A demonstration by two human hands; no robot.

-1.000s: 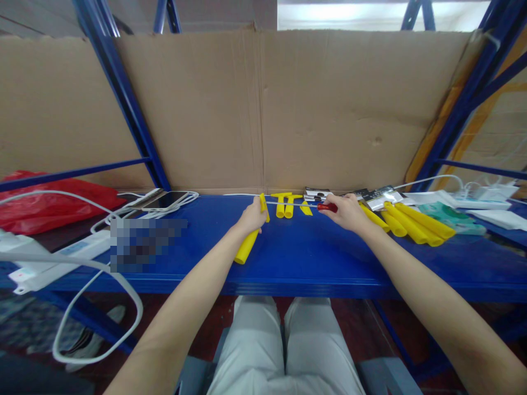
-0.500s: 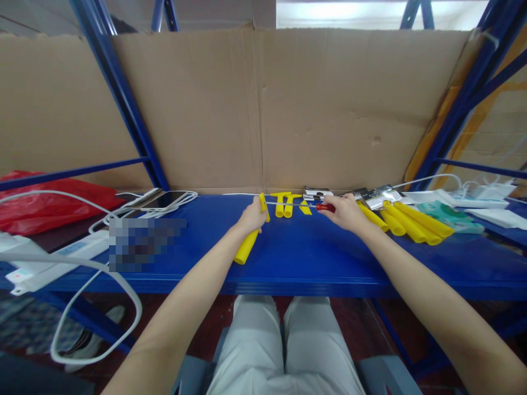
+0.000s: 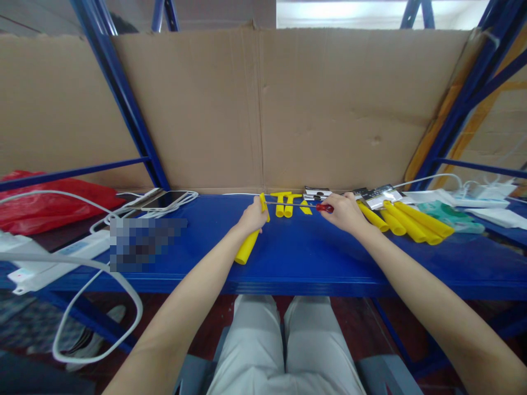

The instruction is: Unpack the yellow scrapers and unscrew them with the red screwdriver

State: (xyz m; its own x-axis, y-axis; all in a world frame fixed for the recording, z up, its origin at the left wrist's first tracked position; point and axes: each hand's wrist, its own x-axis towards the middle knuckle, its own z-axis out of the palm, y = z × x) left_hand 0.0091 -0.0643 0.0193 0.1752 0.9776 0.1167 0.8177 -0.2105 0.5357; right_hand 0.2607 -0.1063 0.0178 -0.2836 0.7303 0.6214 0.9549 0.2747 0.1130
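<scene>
My left hand (image 3: pixel 251 217) is closed around a yellow T-shaped tool with a tubular handle (image 3: pixel 246 251), its flat head rising above the fingers. A screwdriver (image 3: pixel 324 208) with a red handle is gripped in my right hand (image 3: pixel 346 213). Its long metal shaft runs level to the left and meets the yellow head; whether the tip sits in a screw is too small to tell. Behind the shaft, two more yellow T-shaped tools (image 3: pixel 289 206) lie side by side, with a small yellow flat piece (image 3: pixel 305 207) to their right.
Several yellow tubes (image 3: pixel 415 224) lie right of my right hand, by black-and-white packets (image 3: pixel 386 196) and a green plastic bag (image 3: pixel 450 218). On the left are a white power strip (image 3: pixel 53 263), cables, a phone and a red bag (image 3: pixel 53 203). Cardboard (image 3: pixel 337 109) walls the blue table's (image 3: pixel 304 258) back.
Both hands keep nearly the same place and grip. My right hand has turned slightly about the screwdriver handle, and the shaft still reaches the yellow head.
</scene>
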